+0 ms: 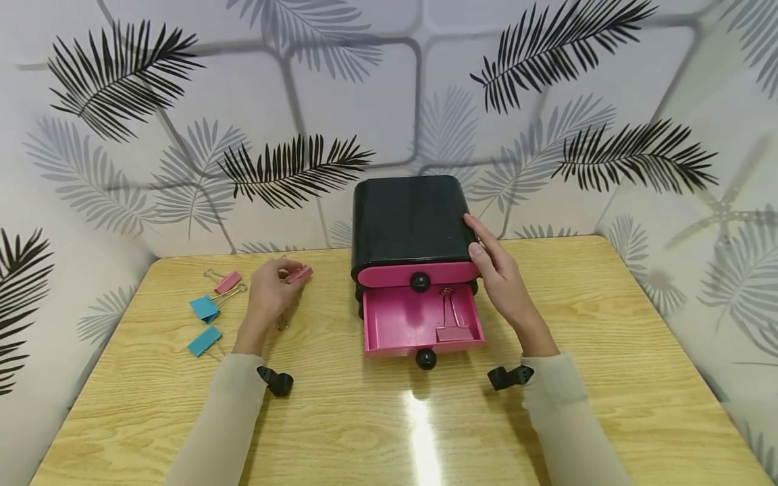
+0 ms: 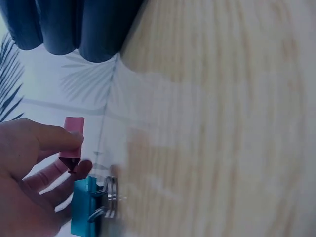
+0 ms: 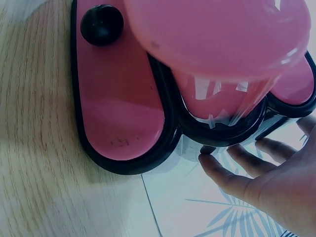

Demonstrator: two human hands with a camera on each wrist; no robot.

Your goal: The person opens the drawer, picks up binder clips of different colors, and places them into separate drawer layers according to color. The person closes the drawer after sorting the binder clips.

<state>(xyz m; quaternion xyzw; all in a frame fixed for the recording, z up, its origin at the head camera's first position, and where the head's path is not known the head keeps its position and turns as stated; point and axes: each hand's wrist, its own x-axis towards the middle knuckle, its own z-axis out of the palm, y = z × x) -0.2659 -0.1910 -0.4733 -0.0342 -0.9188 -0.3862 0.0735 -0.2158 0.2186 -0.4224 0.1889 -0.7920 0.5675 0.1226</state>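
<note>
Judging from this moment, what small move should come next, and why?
Probably the left hand should carry the pink binder clip it pinches over to the open pink drawer: a second pink binder clip is already inside, and the right hand touches the black drawer cabinet, which may help steady it.

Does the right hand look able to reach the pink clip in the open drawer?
Probably yes: the right hand is close, beside the black cabinet, and the open drawer leaves the pink clip inside uncovered from above.
</note>
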